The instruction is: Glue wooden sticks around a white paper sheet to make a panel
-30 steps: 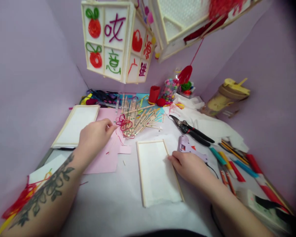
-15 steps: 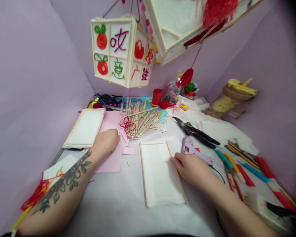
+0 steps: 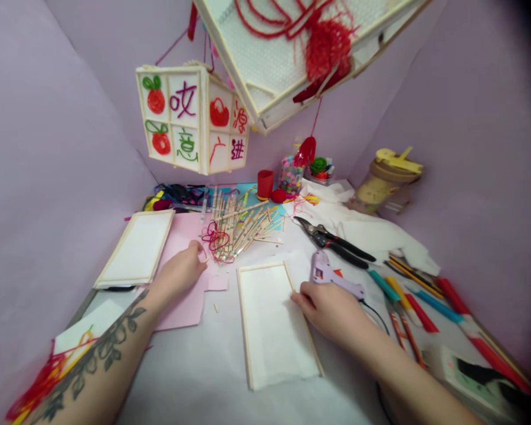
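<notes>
My left hand is over the pink sheet, its fingers pinched together beside a small pink scrap and tangled red yarn. What lies between those fingertips is too small to make out. With thumb and fingers closed, my right hand grips the right edge of a rectangular frame of thin wooden sticks backed with white paper. This frame lies flat on the white-covered table. Just beyond the right hand is a lilac glue gun. A similar papered frame lies at the left.
Loose wooden sticks are piled at the back. Black-handled pruning shears, pens and markers lie right, near a lidded cup. Two decorated lanterns hang overhead, the left lantern bearing fruit and characters. A red cup stands behind.
The whole view has shifted, so the table sits lower and further left in the picture. My left hand has moved only slightly; the right hand keeps the same grip on the frame.
</notes>
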`<state>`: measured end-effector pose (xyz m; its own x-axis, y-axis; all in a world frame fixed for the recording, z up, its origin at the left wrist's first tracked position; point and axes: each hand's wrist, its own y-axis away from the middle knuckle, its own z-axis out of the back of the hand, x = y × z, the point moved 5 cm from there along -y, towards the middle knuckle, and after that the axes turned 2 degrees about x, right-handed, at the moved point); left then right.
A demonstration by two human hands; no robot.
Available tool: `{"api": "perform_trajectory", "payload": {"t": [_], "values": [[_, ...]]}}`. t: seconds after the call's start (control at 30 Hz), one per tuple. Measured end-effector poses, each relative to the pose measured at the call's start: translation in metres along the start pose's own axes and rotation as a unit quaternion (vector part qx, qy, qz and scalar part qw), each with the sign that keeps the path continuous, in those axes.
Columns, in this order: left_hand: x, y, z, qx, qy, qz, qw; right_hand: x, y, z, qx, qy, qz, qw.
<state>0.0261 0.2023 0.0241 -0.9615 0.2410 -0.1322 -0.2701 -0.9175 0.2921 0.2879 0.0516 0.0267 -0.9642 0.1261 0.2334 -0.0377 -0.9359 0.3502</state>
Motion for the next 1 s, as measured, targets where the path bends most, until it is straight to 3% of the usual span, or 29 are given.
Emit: {"api": "perform_trajectory", "payload": {"t": [0.13, 0.3, 0.4, 0.5, 0.57, 0.63, 0.77, 0.9, 1.0], "values": [[-0.009, 0.008, 0.019, -0.018, 0.074, -0.015, 0.997, -0.002, 0.0, 0.001, -0.003, -0.01, -0.002, 1.0], [-0.063, -0.007, 0.04, -0.042, 0.087, -0.14, 0.985, -0.002, -0.001, -0.002, -0.002, -0.016, 0.003, 1.0], [-0.081, -0.036, 0.037, -0.088, 0.031, -0.116, 0.989, -0.003, -0.003, -0.003, 0.001, -0.014, 0.002, 1.0], [-0.103, -0.06, 0.029, -0.154, -0.003, -0.15, 0.977, -0.004, -0.004, -0.004, -0.009, -0.009, 0.002, 1.0], [-0.119, -0.073, 0.017, -0.122, -0.004, -0.167, 0.978, -0.004, -0.004, -0.004, -0.014, -0.006, 0.002, 1.0], [-0.13, -0.084, 0.005, -0.081, -0.001, -0.139, 0.987, -0.003, -0.005, -0.005, -0.012, -0.007, 0.004, 1.0], [-0.138, -0.098, -0.001, -0.058, 0.005, -0.084, 0.995, -0.004, -0.004, -0.005, -0.01, -0.013, 0.005, 1.0], [-0.133, -0.101, 0.009, -0.059, 0.041, -0.084, 0.994, -0.007, -0.002, 0.001, -0.023, -0.025, -0.006, 0.999], [-0.127, -0.089, 0.016, -0.055, 0.106, -0.108, 0.987, -0.012, -0.001, 0.006, -0.05, -0.052, -0.018, 0.997]]}}
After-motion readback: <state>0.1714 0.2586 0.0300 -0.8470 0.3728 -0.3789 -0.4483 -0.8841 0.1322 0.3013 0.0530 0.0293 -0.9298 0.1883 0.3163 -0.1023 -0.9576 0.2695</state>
